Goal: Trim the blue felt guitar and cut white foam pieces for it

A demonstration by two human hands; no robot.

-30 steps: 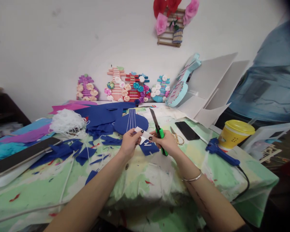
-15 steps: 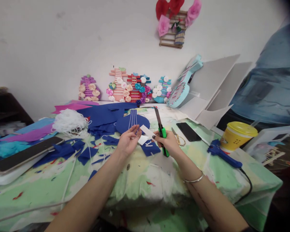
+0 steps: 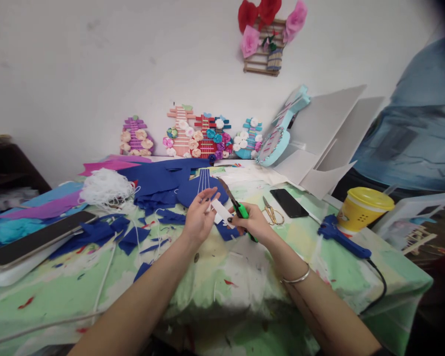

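The right hand [image 3: 252,221] has its grip wrapped round a green cutter [image 3: 242,210], thumb and finger pinching a white strip [image 3: 220,211] over the counter [image 3: 267,282]. The left hand [image 3: 199,217] is at the strip's left end; whether its grip holds it, I cannot tell. Scissors [image 3: 270,209] lie just right.
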